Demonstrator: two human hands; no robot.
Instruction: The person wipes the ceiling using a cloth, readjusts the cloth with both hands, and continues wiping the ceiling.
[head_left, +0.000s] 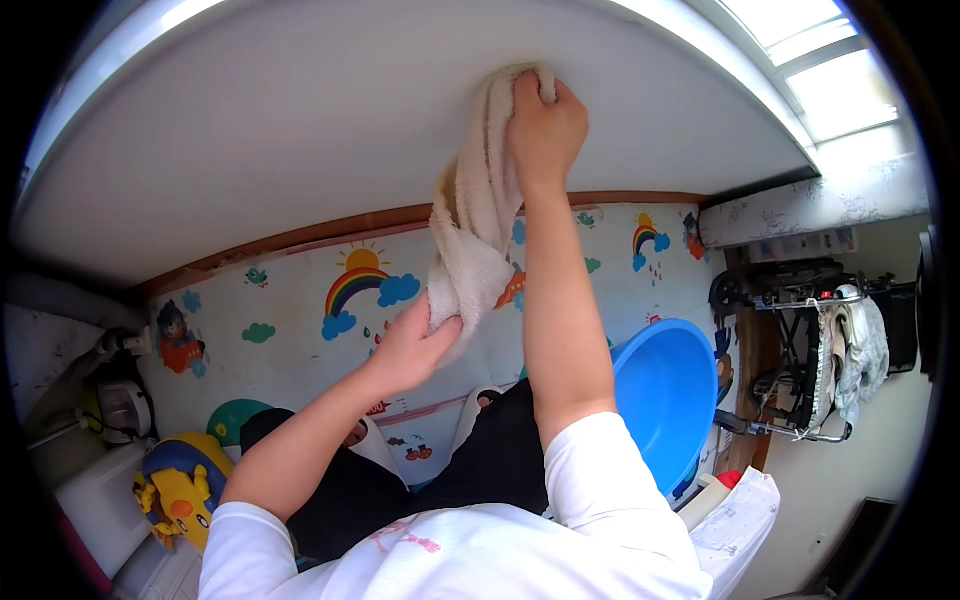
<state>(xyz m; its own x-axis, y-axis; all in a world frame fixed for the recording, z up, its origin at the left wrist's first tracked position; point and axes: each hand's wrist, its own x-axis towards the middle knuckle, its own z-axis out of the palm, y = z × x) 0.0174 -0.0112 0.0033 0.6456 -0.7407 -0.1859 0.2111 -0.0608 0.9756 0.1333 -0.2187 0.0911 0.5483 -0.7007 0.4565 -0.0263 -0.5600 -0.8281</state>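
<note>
A long off-white towel (pixel 480 215), bunched and slightly twisted, stretches between my two hands in front of the white wall panel (pixel 300 120). My right hand (pixel 548 130) is raised high, its fingers wrapped round the upper end of the cloth. Lower and to the left, my left hand (pixel 408 345) grips the other end, with thumb and fingers closed on it. Some brownish patches show along the towel's left edge.
A blue plastic basin (pixel 668 405) stands by my right side. At the far right is a folded stroller (pixel 800 340) with cloth hanging on it. A yellow duck-like toy (pixel 185 485) sits at lower left. The mat (pixel 290 330) carries rainbow prints.
</note>
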